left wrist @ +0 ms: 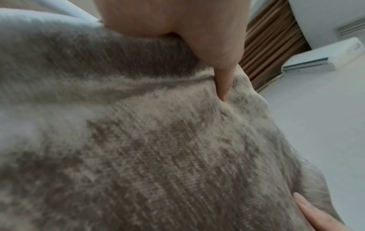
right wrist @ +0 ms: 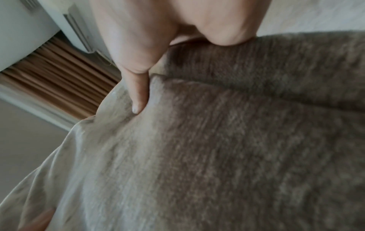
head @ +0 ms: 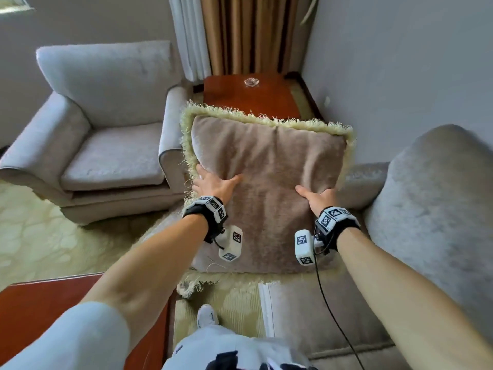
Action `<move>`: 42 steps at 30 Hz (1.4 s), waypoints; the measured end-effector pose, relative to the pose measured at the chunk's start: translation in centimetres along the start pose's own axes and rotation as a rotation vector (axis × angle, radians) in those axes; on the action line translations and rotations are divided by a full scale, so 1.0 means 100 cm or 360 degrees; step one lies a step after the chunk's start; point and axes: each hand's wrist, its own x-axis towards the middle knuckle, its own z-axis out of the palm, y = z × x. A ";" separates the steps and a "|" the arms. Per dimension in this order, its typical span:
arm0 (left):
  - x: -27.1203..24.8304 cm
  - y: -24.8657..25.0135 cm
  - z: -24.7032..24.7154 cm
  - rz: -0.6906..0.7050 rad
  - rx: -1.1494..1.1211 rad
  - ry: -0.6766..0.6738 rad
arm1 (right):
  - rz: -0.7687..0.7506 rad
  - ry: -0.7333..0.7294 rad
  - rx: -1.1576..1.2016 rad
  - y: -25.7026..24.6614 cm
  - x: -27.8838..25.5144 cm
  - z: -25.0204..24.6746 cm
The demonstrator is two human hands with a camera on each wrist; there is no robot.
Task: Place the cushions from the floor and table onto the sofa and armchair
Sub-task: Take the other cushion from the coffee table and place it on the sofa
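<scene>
The brown cushion (head: 269, 188) with its pale fringe is held up in the air between the armchair (head: 101, 134) and the sofa (head: 432, 209), both hands on its lower half. The left hand (head: 213, 182) has its grip on the cushion's left edge, thumb spread across the front face; the right hand (head: 317, 197) holds the right side the same way, thumb forward, fingers round the back (out of sight from above). Beyond the cushion stands a small red-brown worktop (head: 253, 97) carrying a glass ashtray (head: 251, 82); what the ashtray holds I cannot tell. Another red-brown worktop (head: 40, 311) sits at lower left. The wrist views show each thumb (left wrist: 223, 87) pressed into the plush, plus a wall air conditioner (left wrist: 320, 57) the head view misses.
</scene>
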 end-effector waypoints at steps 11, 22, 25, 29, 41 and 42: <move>0.038 0.084 0.130 0.0348 0.0085 -0.0422 | 0.0332 0.0492 0.0114 0.030 0.060 -0.066; 0.041 0.140 0.241 0.0820 0.0511 -0.1015 | 0.0886 0.1095 0.0466 0.081 0.057 -0.082; 0.021 0.150 0.269 0.0952 0.0625 -0.1092 | 0.1000 0.1188 0.0577 0.100 0.046 -0.092; -0.015 0.159 0.301 0.1138 0.0721 -0.1192 | 0.1114 0.1348 0.0744 0.125 0.035 -0.107; -0.072 0.196 0.415 0.1330 0.0831 -0.1383 | 0.1178 0.1607 0.1088 0.191 0.064 -0.166; -0.071 0.195 0.424 0.1324 0.0856 -0.1380 | 0.1185 0.1611 0.1109 0.195 0.068 -0.167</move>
